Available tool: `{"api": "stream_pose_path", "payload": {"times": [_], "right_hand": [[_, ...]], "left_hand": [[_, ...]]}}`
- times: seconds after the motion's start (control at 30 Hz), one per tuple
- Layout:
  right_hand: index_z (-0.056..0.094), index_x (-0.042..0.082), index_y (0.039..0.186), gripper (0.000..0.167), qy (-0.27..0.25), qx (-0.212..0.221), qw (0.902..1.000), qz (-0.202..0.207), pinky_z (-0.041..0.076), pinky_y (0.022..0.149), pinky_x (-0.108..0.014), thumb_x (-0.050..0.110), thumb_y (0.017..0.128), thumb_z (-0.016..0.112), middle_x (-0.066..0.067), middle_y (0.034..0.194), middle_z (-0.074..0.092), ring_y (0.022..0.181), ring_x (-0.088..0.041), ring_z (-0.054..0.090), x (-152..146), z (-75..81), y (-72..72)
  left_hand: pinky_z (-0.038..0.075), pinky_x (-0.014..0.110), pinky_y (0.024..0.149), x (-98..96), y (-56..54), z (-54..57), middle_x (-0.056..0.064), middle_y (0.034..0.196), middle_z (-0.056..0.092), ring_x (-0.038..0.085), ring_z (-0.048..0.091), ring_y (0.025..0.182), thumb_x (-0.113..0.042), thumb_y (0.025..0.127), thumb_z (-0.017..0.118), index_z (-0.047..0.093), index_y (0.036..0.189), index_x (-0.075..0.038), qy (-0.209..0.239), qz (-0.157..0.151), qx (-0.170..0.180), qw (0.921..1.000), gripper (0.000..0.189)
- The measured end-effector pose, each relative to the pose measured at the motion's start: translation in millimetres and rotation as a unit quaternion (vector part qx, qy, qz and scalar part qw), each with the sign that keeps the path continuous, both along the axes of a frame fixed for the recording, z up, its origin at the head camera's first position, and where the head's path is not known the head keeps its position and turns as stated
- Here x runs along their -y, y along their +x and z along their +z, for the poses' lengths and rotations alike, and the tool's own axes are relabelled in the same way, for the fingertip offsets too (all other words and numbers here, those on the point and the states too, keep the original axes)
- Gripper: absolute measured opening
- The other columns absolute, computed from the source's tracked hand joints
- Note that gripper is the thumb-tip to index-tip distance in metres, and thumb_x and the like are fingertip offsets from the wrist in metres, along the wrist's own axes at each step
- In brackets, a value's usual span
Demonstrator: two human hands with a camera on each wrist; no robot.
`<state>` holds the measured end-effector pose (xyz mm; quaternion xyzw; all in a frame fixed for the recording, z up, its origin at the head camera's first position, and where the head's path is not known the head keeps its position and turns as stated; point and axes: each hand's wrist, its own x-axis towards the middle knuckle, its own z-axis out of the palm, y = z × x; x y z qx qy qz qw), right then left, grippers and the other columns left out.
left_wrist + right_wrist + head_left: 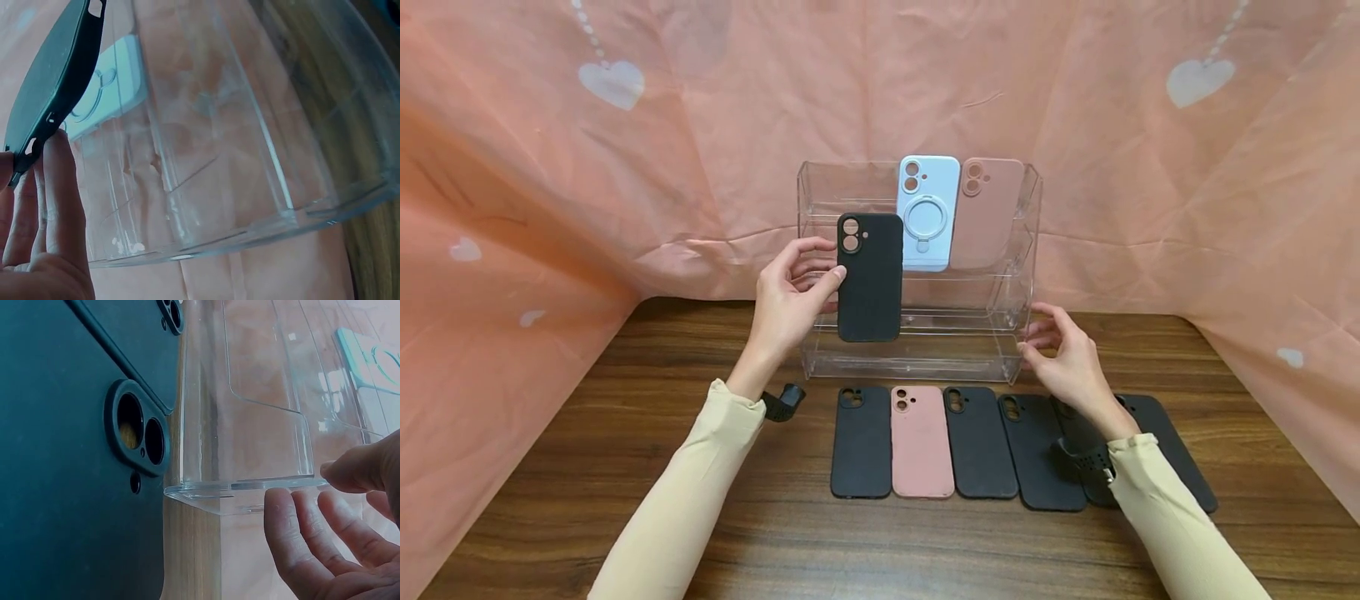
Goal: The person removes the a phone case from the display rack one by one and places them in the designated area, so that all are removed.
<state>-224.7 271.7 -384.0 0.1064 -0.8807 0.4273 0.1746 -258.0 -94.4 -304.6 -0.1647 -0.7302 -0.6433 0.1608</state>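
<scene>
A black phone case (870, 283) is pinched by my left hand (793, 287), thumb over its left edge and fingers behind. It stands upright in front of the clear tiered display rack (917, 367). The left wrist view shows the black case (53, 75) edge-on, left of the rack's steps. My right hand (1063, 354) grips the rack's right side wall; the right wrist view has thumb and fingers (281, 515) on either side of its edge. On the rack's upper tier lean a white phone case (925, 218) with a ring and a pink phone case (988, 212).
Along the wooden table (760, 517), in front of the rack, lies a row of several black cases (861, 442) and one pink case (921, 442). My right forearm passes over the row's right end. Pink cloth (722, 167) with white hearts hangs behind and at both sides.
</scene>
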Motion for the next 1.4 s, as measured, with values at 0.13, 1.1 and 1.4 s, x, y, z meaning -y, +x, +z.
{"api": "stream_pose_path", "payload": {"times": [0.13,1.1,1.4], "right_hand": [[0.049,0.003,0.144,0.060,0.009,0.006,0.9999,0.007,0.057,0.059,-0.016,-0.006,0.088,0.071,-0.024,0.107,0.066,0.080,0.010,0.062,0,0.5,0.2],[0.046,0.000,0.145,0.062,0.006,0.010,0.9998,0.015,0.056,0.060,-0.013,-0.009,0.088,0.070,-0.026,0.108,0.064,0.081,0.012,0.060,0,-1.2,1.3],[0.047,0.002,0.145,0.064,0.004,0.012,0.9998,0.014,0.056,0.060,-0.013,-0.008,0.087,0.072,-0.025,0.109,0.064,0.084,-0.006,0.068,1,1.4,3.5]], "left_hand": [[0.064,0.035,0.067,6.2,7.3,-5.9,0.019,0.111,0.074,0.007,0.074,0.082,-0.008,0.093,0.073,0.065,0.127,-0.011,-0.011,-0.006,0.016,0.9998,0.036],[0.063,0.053,0.065,66.6,46.0,-52.2,0.018,0.109,0.069,0.015,0.074,0.079,-0.008,0.095,0.070,0.056,0.135,-0.019,-0.085,-0.095,0.174,0.9764,0.044],[0.064,0.051,0.066,83.2,51.6,-65.6,0.018,0.109,0.066,0.017,0.072,0.085,-0.009,0.096,0.070,0.056,0.136,-0.017,-0.104,-0.113,0.196,0.9685,0.042]]}}
